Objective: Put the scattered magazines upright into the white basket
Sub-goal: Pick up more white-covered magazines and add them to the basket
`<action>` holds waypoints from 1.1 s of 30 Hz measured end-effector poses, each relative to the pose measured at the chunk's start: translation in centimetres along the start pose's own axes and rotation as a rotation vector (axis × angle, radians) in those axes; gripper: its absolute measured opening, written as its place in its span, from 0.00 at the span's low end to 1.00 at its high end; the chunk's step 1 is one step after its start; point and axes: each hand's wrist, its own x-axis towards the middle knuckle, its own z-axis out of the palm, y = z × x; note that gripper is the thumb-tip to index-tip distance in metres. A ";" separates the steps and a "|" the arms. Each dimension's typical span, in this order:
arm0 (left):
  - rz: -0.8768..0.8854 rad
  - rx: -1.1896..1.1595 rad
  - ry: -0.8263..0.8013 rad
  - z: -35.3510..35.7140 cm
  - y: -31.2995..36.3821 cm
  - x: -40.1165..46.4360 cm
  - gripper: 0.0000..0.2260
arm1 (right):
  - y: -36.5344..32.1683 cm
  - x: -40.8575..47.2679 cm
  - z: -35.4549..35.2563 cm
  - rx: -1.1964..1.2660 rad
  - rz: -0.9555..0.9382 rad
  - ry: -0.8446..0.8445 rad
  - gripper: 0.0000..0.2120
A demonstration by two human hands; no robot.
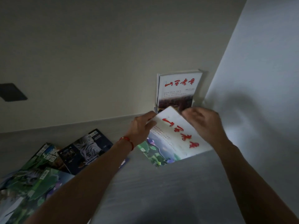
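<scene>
Both hands on the red-title mag (176, 135): left hand (140, 128) pinches left edge, right hand (203, 123) grips top. White basket (199, 92) just behind, one mag upright inside. We should tip it vertical, slide in front.

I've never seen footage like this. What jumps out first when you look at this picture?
Both hands meet at centre on a white magazine with red brush lettering, tilted: the left hand grips its left edge, the right hand its top. Just behind it a matching magazine stands upright against the wall, in what may be the white basket. At lower left, colourful magazines lie scattered on the grey floor.
</scene>
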 end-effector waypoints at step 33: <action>-0.640 -0.277 0.515 7.9 -1.5 18.8 0.12 | 19.2 19.1 -0.2 -0.053 0.202 0.035 0.14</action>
